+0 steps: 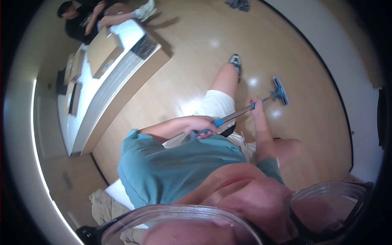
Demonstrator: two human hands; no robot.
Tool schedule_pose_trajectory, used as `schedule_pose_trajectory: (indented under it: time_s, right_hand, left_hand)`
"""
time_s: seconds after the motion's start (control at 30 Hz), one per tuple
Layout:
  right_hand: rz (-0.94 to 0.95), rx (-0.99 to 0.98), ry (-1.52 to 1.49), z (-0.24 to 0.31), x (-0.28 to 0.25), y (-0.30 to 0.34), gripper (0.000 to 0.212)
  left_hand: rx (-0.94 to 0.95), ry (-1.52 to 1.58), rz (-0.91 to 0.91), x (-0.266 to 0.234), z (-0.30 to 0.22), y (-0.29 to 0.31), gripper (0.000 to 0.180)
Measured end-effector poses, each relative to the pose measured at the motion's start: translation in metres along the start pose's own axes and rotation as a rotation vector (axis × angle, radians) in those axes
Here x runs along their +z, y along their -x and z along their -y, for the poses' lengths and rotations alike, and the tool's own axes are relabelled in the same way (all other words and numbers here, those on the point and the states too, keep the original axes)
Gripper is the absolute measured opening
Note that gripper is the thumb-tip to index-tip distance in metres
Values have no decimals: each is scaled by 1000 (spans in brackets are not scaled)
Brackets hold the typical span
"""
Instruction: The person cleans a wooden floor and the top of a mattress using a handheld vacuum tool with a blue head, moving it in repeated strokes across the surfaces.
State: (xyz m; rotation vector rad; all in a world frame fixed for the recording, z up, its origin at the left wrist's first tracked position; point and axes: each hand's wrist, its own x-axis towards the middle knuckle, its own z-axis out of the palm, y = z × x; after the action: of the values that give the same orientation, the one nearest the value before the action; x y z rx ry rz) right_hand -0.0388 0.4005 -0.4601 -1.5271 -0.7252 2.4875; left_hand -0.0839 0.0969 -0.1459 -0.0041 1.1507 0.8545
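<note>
A mop with a grey metal pole point(239, 114) and blue fittings slants across in front of my body. Its narrow flat head point(281, 90) is at the far right end, over the wooden floor; whether it touches the floor I cannot tell. My left hand point(204, 125) is closed round the near end of the pole, close to my waist, beside a blue collar. Farther along, toward the head, my right hand point(257, 107) grips the pole at another blue part. My leg with a dark and white shoe point(235, 61) stretches forward, left of the mop head.
At the left stands a long white-topped counter point(130, 30) with cardboard boxes point(103, 53). Another person point(81, 22) sits beyond it, legs extended. A dark cloth-like item point(238, 4) lies far ahead. A pale wall point(326, 45) curves along the right; khaki fabric point(107, 206) is at lower left.
</note>
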Motion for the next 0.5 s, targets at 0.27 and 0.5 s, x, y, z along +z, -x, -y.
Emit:
schedule_pose_trajectory:
  time_s: [0.27,0.5]
  right_hand:
    - [76,212,230,-78,15,-8,12]
    - [104,13,278,87,14,-37,23]
  left_hand:
    - [40,136,-96,21,76,83,48]
    - [215,147,181,-16,12,-151,14]
